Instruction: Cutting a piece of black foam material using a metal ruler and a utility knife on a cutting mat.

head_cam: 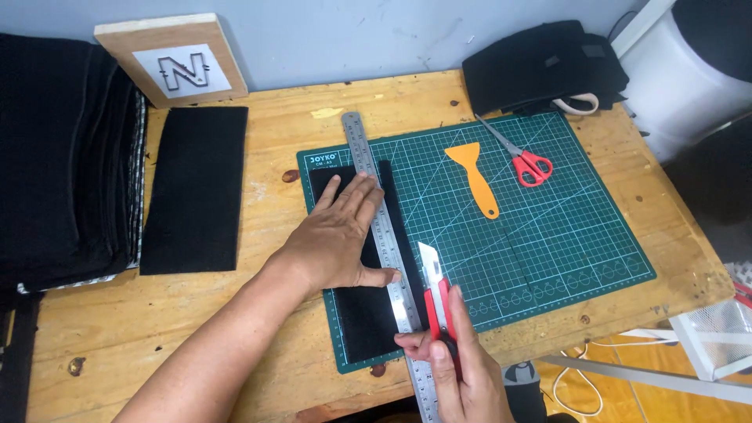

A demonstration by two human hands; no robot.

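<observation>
Your left hand lies flat, fingers spread and together pressing down on a steel ruler and the black fabric strip beneath it, thumb against the ruler's left edge. The ruler runs from the far left corner of the green cutting mat toward you, past the mat's near edge. Your right hand is clamped around a red utility knife, its blade tip out and pointing away from you, just right of the ruler over the mat. A narrow black band of fabric shows along the ruler's right side. Farther right on the mat lie an orange scraper and red-handled scissors. On the wooden table to the left rests another black fabric piece, beside a stack of dark cloth and a wooden board.
</observation>
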